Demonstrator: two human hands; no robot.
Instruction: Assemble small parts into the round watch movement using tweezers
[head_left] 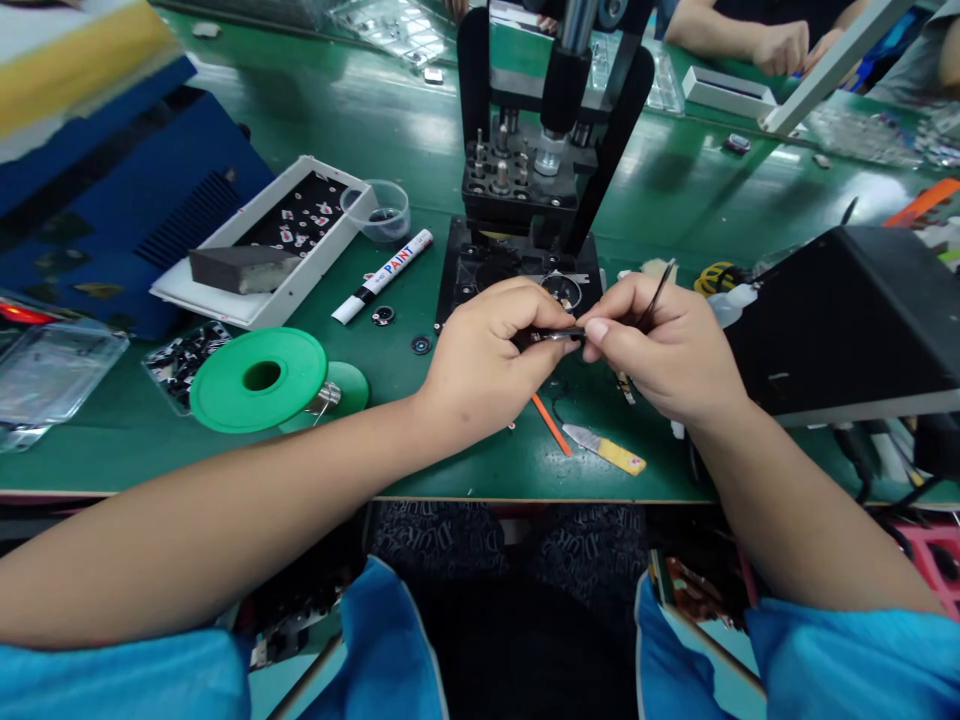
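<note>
Near the middle of the view, my left hand [487, 365] pinches a small dark part [551, 336] between thumb and fingers. My right hand [664, 345] meets it at the part's right end, with thumb and forefinger pressed together there. A thin dark tool, perhaps tweezers [661, 285], sticks up from the fingers of my right hand. Both hands are in front of the base of a black press [517, 190]. A round metal ring piece [562, 288] rests on the press base just behind my fingers. Fingertips hide much of the dark part.
At left are a green spool [225, 385], a paint marker [382, 277], a white tray [300, 290] and a clear cup [386, 215]. An orange stick [551, 425] and a yellow-handled blade [619, 457] lie near the front edge. A black box [855, 320] stands right; a person's hands [784, 48] are beyond.
</note>
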